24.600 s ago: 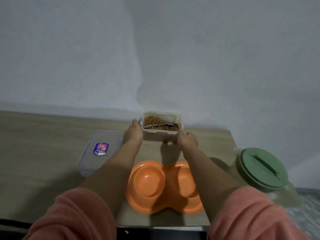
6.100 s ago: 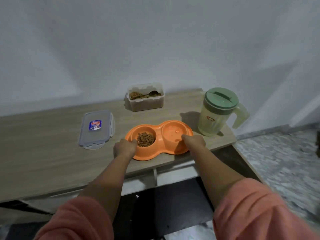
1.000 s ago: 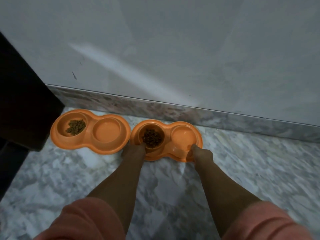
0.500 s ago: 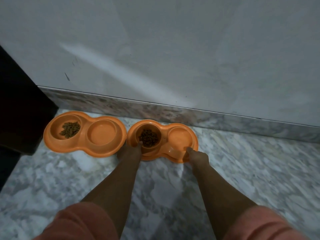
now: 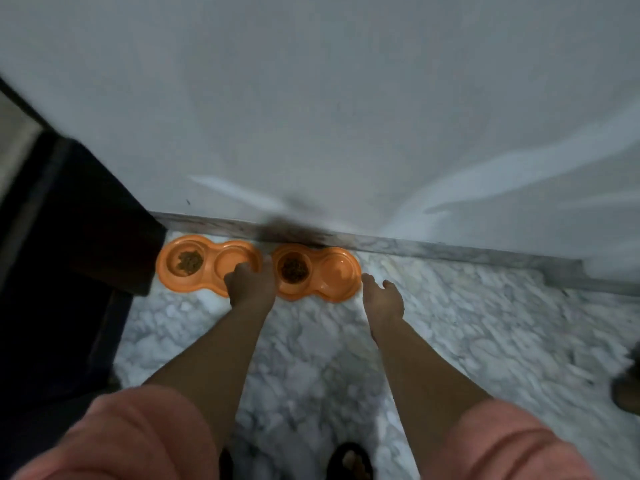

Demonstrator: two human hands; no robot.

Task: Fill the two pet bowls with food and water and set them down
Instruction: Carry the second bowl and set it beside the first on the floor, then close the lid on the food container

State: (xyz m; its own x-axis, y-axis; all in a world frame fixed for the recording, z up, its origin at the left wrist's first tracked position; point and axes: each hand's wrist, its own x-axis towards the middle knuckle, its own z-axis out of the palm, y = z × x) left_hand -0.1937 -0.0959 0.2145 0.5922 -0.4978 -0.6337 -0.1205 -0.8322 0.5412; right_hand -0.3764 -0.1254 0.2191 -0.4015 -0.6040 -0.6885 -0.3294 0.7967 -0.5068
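Two orange double pet bowls lie side by side on the marble floor against the wall's skirting. The left bowl (image 5: 207, 263) has brown kibble in its left well. The right bowl (image 5: 317, 273) holds kibble in its left well too; its right well looks smooth, and I cannot tell if there is water. My left hand (image 5: 249, 282) hovers over the gap between the bowls, fingers loose, holding nothing. My right hand (image 5: 382, 296) is just off the right bowl's right end, fingers spread, empty.
A dark piece of furniture (image 5: 86, 237) stands at the left, next to the left bowl. The white wall (image 5: 346, 116) rises straight behind the bowls. My sandalled foot (image 5: 349, 462) shows at the bottom. Marble floor (image 5: 485, 323) stretches to the right.
Both hands have let go of the right bowl, which now rests on the floor near the skirting. My view has pulled back and up, so bowls look smaller and farther.
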